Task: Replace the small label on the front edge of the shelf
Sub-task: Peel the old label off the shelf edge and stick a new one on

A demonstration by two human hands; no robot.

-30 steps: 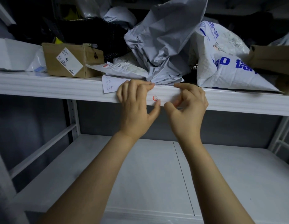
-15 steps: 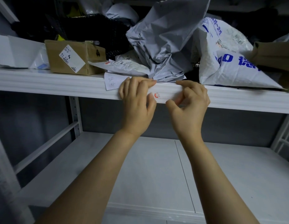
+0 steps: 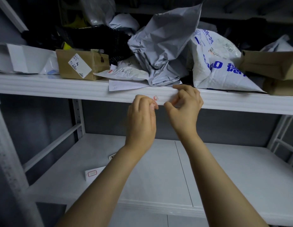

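— Where is the label (image 3: 156, 98) found?
— On the front edge of the shelf (image 3: 60, 89), between the two grips; a red mark is seen on it.
— How is the left grip (image 3: 141, 118) held?
— Curled just below the label's left end; whether anything is pinched cannot be told.
— And the right grip (image 3: 185, 105)?
— Curled against the label's right end, one finger hooked over the edge; a hold cannot be confirmed.

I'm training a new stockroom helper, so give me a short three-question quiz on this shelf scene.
1. True or false: the cardboard box stands left of the grey mailer bag.
2. The mark on the small label is: A blue, B red, C green.
3. Which hand has a fingertip on top of the shelf edge: left hand or right hand?
Key: 1 true; 2 B; 3 right hand.
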